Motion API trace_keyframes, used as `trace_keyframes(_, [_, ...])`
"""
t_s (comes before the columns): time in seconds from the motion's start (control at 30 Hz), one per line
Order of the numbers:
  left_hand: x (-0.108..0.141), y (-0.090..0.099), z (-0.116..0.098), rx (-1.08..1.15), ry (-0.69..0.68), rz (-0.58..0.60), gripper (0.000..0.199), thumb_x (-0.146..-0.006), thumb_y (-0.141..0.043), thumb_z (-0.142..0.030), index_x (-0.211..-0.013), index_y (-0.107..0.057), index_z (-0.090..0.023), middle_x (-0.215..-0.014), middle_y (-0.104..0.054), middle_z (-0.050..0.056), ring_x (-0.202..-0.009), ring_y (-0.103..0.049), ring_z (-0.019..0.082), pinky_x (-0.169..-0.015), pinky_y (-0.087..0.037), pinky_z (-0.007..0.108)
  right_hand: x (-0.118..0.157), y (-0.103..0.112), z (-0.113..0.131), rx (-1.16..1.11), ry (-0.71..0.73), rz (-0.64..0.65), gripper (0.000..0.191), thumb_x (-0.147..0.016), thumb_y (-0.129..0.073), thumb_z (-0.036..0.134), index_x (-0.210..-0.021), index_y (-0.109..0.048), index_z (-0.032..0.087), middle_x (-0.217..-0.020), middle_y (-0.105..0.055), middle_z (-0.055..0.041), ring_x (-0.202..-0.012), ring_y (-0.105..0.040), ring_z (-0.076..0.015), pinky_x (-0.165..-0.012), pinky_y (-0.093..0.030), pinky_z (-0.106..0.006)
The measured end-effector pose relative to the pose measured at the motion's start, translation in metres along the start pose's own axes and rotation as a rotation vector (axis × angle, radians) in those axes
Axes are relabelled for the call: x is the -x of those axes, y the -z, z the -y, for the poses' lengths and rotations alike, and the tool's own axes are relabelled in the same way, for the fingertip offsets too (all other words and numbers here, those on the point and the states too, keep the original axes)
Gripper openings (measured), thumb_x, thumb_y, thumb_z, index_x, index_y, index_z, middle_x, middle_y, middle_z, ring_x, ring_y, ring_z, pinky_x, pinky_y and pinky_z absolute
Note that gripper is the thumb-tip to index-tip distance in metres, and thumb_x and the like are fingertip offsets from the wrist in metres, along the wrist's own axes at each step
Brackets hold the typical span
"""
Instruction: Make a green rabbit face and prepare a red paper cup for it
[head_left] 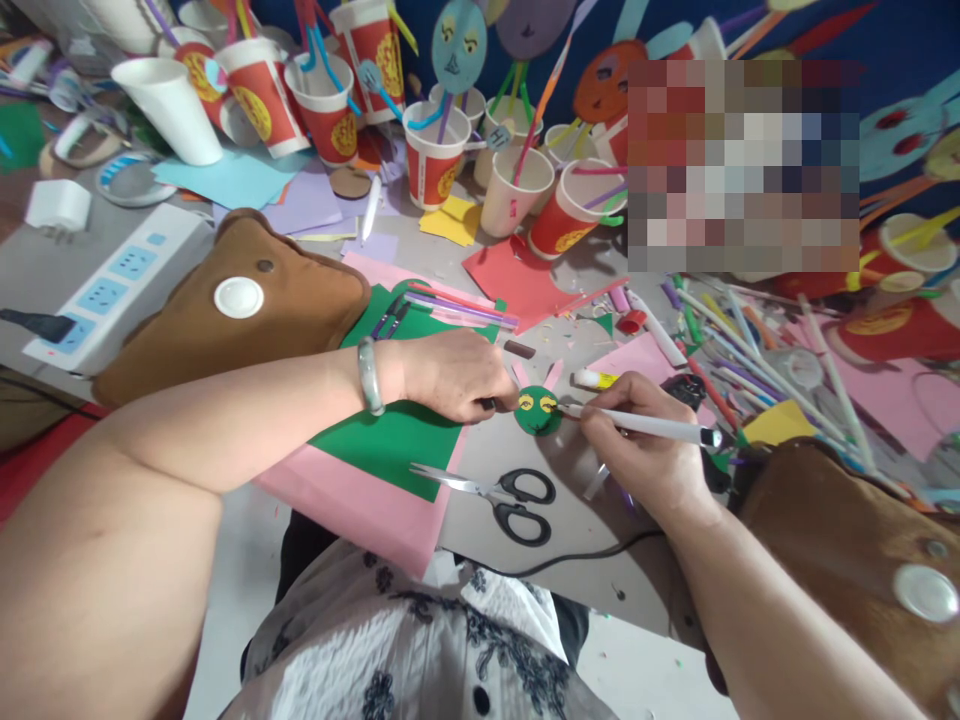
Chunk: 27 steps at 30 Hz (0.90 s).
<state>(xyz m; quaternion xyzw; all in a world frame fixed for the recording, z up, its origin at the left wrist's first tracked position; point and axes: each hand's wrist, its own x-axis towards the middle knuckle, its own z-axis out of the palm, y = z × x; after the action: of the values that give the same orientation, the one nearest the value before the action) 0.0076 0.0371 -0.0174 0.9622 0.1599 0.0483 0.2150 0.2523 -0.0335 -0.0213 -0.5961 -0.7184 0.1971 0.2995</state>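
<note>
A round green paper face [538, 411] with yellow eyes, a drawn mouth and pink ears lies on the table between my hands. My right hand [649, 435] grips a white marker pen [652, 425], its tip at the face's right eye. Beside the face's left edge, my left hand [459, 378] has its fingers curled together around a small black piece [488, 404] that looks like a pen cap. Just below lie black-handled scissors [499, 493], blades apart. Under my left wrist are green paper [390, 440] and pink paper [360, 500].
Red and white paper cups [437, 165] with paper figures on straws line the back. A brown cushion-like piece [300, 285] and a power strip [112, 290] sit at left. Loose straws [772, 370], a second brown piece [817, 540] and a black cable [592, 553] lie at right.
</note>
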Motion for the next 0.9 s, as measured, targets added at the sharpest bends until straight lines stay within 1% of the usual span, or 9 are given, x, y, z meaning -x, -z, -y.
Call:
trace_keyframes(0.27, [0.0002,0.0002,-0.0004,-0.009,0.013,0.012,0.019,-0.083,-0.059,-0.014,-0.087,-0.075,-0.022,-0.071,-0.071,0.002,-0.057,-0.055,0.014,-0.054,-0.023,0.032,0.0004,-0.0019,0.0003,-0.019,-0.004,0.016,0.01,-0.071,-0.06,0.02,-0.064,-0.053,0.024,-0.051,-0.057,0.0045,-0.045,-0.048,-0.0127,-0.049,-0.04,-0.027])
trace_keyframes(0.43, [0.0004,-0.0002,-0.0004,-0.001,0.001,-0.004,0.018,-0.082,-0.06,-0.013,-0.086,-0.074,-0.022,-0.071,-0.071,0.002,-0.056,-0.056,0.014,-0.054,-0.025,0.032,-0.0001,-0.0004,0.0014,-0.001,-0.012,0.023,0.012,-0.07,-0.06,0.018,-0.064,-0.052,0.025,-0.052,-0.057,0.0046,-0.046,-0.049,-0.0133,-0.048,-0.039,-0.027])
trace_keyframes(0.6, [0.0003,0.0,-0.0001,0.003,-0.004,-0.023,0.017,-0.08,-0.06,-0.012,-0.082,-0.073,-0.022,-0.069,-0.07,0.001,-0.055,-0.055,0.014,-0.053,-0.024,0.032,-0.0005,0.0008,0.0012,0.004,-0.013,0.026,0.013,-0.07,-0.059,0.019,-0.063,-0.05,0.025,-0.05,-0.055,0.0052,-0.045,-0.047,-0.0136,-0.047,-0.039,-0.027])
trace_keyframes(0.7, [0.0001,0.0001,0.0001,0.004,-0.004,-0.027,0.017,-0.079,-0.061,-0.012,-0.082,-0.073,-0.023,-0.068,-0.069,0.001,-0.054,-0.054,0.014,-0.052,-0.024,0.031,-0.0002,0.0009,0.0017,0.005,-0.01,0.016,0.012,-0.07,-0.059,0.018,-0.064,-0.051,0.025,-0.051,-0.056,0.0048,-0.045,-0.047,-0.0134,-0.047,-0.039,-0.027])
trace_keyframes(0.9, [0.0008,-0.0002,-0.0001,0.019,0.006,-0.028,0.018,-0.078,-0.061,-0.011,-0.084,-0.074,-0.022,-0.068,-0.07,0.001,-0.054,-0.054,0.014,-0.053,-0.025,0.031,0.0001,-0.0009,0.0036,-0.024,-0.024,0.053,0.009,-0.071,-0.06,0.02,-0.065,-0.054,0.024,-0.051,-0.058,0.0044,-0.043,-0.048,-0.0127,-0.046,-0.039,-0.026])
